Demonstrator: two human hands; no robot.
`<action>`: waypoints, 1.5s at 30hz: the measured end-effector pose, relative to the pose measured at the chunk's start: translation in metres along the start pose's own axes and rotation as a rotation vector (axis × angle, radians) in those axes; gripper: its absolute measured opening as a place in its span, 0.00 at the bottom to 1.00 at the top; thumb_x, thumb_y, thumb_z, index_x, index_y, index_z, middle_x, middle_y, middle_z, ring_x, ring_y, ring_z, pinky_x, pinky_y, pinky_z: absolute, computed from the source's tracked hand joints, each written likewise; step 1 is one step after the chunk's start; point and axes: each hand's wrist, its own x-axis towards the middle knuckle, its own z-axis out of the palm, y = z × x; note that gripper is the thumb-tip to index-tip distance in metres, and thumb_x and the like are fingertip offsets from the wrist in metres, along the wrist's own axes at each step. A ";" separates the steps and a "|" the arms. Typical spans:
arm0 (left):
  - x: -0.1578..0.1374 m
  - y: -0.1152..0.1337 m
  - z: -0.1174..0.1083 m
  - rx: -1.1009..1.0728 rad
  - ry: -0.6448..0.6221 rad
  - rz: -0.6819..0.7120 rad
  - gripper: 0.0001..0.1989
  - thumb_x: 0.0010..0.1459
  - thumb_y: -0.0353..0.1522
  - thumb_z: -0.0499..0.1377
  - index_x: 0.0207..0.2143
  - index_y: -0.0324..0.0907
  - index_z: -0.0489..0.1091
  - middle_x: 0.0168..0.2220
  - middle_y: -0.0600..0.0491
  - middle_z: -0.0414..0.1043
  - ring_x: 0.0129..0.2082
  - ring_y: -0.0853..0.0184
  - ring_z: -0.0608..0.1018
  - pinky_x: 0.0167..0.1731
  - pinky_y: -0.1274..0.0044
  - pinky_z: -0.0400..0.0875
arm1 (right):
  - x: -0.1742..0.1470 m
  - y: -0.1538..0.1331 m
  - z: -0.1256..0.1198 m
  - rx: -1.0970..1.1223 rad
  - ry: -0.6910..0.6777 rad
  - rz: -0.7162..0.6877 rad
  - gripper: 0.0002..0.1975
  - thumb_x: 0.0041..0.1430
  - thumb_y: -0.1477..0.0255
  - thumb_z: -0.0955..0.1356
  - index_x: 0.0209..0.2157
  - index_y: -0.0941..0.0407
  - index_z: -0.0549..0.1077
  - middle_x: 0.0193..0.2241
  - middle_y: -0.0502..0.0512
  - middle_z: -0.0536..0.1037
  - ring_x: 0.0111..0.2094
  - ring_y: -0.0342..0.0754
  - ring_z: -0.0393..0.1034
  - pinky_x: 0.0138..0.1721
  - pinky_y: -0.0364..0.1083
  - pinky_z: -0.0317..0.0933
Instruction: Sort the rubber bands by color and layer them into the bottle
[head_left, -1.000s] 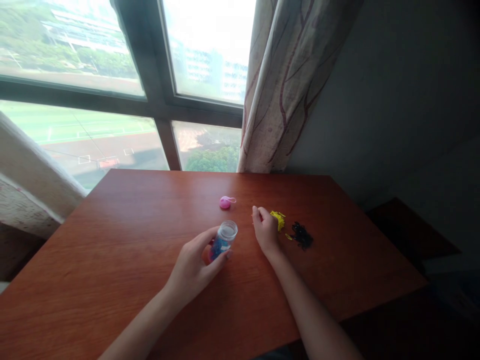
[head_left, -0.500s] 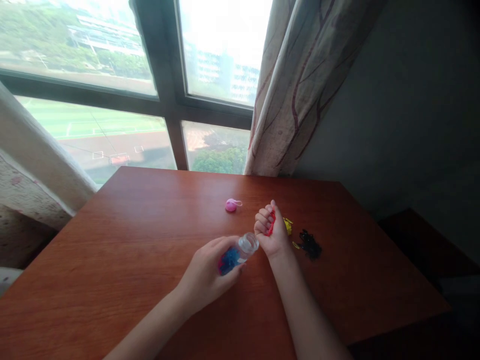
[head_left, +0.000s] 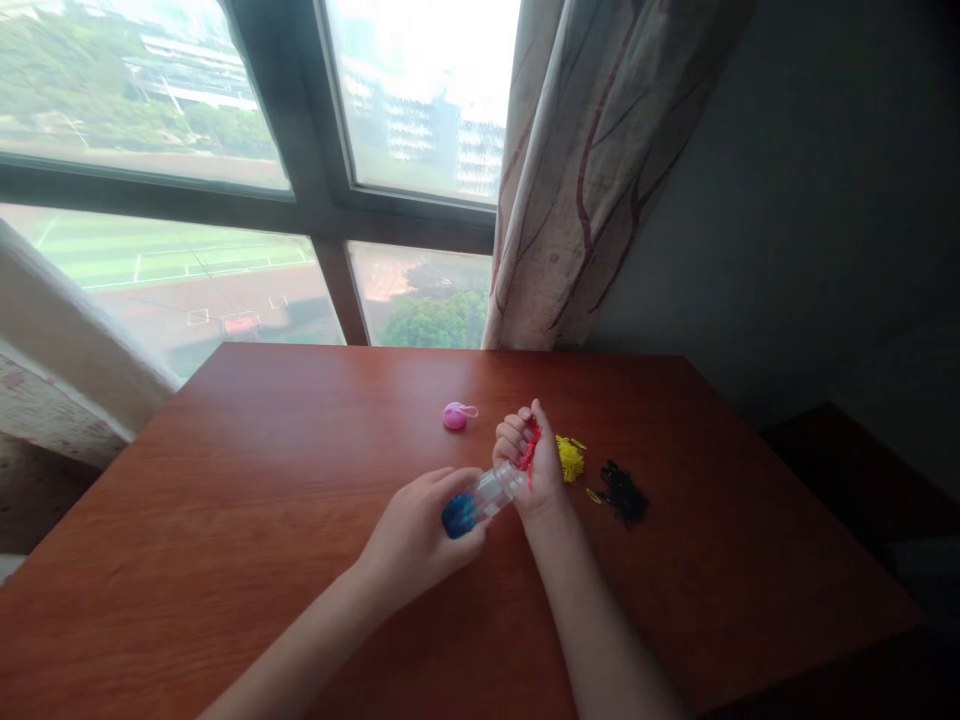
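Observation:
My left hand (head_left: pixel 420 525) is wrapped round a small clear bottle (head_left: pixel 491 492) with blue pieces in its bottom. The bottle is tilted, its uncapped mouth pointing right at my right palm. My right hand (head_left: pixel 536 460) is cupped, its fingers curled over a bunch of red rubber bands (head_left: pixel 530 447); some of the red shows along the palm. Just right of that hand lies a pile of yellow rubber bands (head_left: pixel 569 460). Beside it is a heap of black rubber bands (head_left: pixel 624 492), with a stray yellow one at its left edge.
A pink round lid (head_left: pixel 454 416) with a loop lies beyond my hands on the brown wooden table (head_left: pixel 247 480). Behind the table's far edge are a window (head_left: pixel 322 215) and a patterned curtain (head_left: pixel 577 180). The table's right edge slopes toward a dark area.
The bottle has tipped further toward my right hand, its mouth now at the palm. More of the red bands shows in my right hand, and more of the yellow pile is uncovered.

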 end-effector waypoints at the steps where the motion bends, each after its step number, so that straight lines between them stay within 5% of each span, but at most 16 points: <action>1: -0.001 -0.001 0.000 -0.006 -0.007 -0.006 0.11 0.51 0.31 0.59 0.39 0.44 0.73 0.36 0.53 0.75 0.34 0.64 0.75 0.36 0.76 0.67 | 0.000 0.001 -0.001 0.036 0.005 0.022 0.19 0.61 0.61 0.67 0.22 0.54 0.60 0.16 0.38 0.48 0.15 0.37 0.37 0.12 0.35 0.38; 9: -0.011 0.003 -0.004 -0.044 -0.109 -0.022 0.12 0.51 0.30 0.58 0.40 0.44 0.73 0.35 0.55 0.74 0.34 0.66 0.74 0.35 0.78 0.65 | -0.002 0.001 -0.001 0.339 0.032 0.124 0.16 0.60 0.68 0.69 0.23 0.56 0.62 0.15 0.37 0.52 0.13 0.34 0.42 0.11 0.34 0.37; 23: -0.013 0.010 0.001 -0.080 -0.104 -0.118 0.08 0.54 0.33 0.57 0.38 0.43 0.72 0.29 0.58 0.73 0.28 0.69 0.71 0.30 0.79 0.62 | -0.012 0.003 0.016 0.217 0.103 -0.029 0.20 0.57 0.60 0.71 0.22 0.56 0.62 0.14 0.37 0.51 0.14 0.35 0.40 0.11 0.35 0.38; 34: -0.011 0.003 -0.005 -0.049 -0.113 -0.095 0.08 0.54 0.32 0.57 0.37 0.43 0.71 0.29 0.59 0.72 0.28 0.70 0.71 0.30 0.80 0.62 | -0.016 0.004 0.009 0.327 -0.168 0.101 0.15 0.59 0.67 0.70 0.24 0.56 0.63 0.17 0.39 0.52 0.16 0.35 0.44 0.14 0.35 0.41; 45: -0.011 0.004 -0.006 -0.100 -0.116 -0.086 0.07 0.54 0.32 0.56 0.36 0.41 0.71 0.28 0.59 0.71 0.26 0.71 0.69 0.29 0.80 0.62 | -0.019 0.006 0.008 0.392 -0.230 0.121 0.18 0.62 0.68 0.67 0.22 0.56 0.57 0.20 0.42 0.55 0.19 0.36 0.50 0.18 0.35 0.47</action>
